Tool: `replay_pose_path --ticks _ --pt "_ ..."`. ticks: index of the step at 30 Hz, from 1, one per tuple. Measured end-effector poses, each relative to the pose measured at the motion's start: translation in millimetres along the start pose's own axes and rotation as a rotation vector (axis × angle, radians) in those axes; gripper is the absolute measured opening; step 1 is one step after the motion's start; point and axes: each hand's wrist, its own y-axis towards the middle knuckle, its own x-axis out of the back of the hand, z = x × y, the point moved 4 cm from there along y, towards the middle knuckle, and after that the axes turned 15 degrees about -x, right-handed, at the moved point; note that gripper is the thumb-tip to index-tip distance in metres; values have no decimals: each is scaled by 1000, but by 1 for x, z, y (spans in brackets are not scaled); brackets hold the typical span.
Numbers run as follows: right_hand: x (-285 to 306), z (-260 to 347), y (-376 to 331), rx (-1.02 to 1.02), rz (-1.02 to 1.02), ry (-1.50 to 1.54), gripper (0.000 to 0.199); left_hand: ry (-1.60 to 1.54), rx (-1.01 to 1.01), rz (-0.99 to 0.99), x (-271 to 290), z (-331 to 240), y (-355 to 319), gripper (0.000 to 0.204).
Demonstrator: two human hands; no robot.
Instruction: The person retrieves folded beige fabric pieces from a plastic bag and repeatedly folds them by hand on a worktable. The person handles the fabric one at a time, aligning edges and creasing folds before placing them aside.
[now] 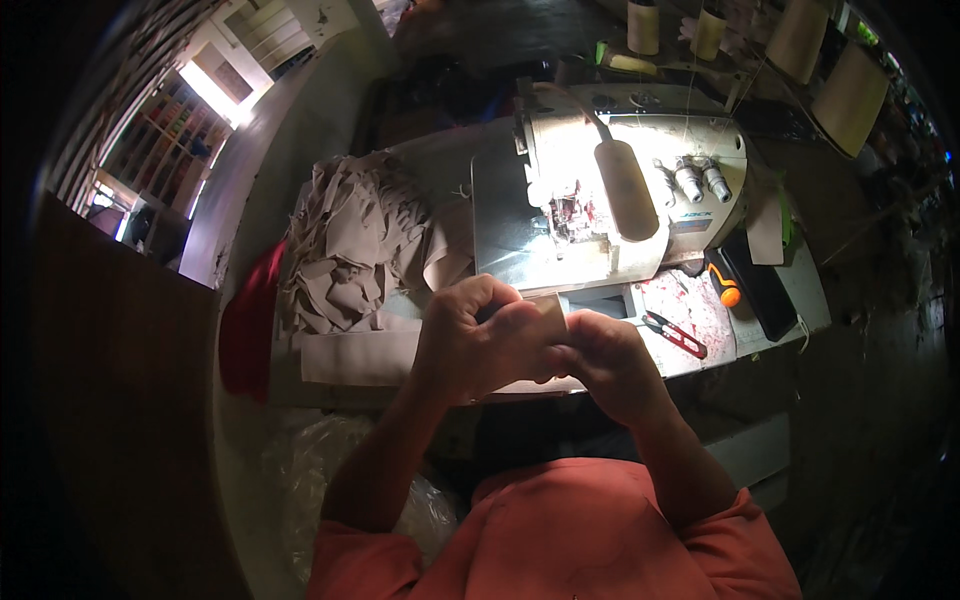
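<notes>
In front of the sewing machine [690,150], both my hands meet over the table's near edge. Between them is a small beige fabric piece [547,312]. My left hand [485,335] is closed on its left side, fingers curled. My right hand [610,360] pinches the same piece from the right. Much of the fabric is hidden by my fingers. Left of the machine lies a large heap of beige fabric pieces [350,240], loosely piled. A flat beige strip [350,357] lies along the table edge below the heap.
Red-handled thread snips [678,335] lie right of my hands, near an orange-handled tool [728,292] and a dark box [757,285]. A lamp [627,190] hangs over the needle area. Thread cones [800,40] stand at the back right. Red cloth [250,325] drapes at the left.
</notes>
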Motion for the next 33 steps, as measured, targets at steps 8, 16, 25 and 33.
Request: replay_pose_path --ticks 8,16,25,33 --pt "22 -22 22 20 -121 161 16 483 -324 36 -18 23 36 17" --pt "38 -40 36 117 -335 -55 31 613 -685 280 -30 28 42 11" --pt "34 -43 41 27 -318 31 16 512 -489 295 -24 42 53 10" --pt "37 -39 52 144 -376 23 18 503 -626 260 -23 44 66 12"
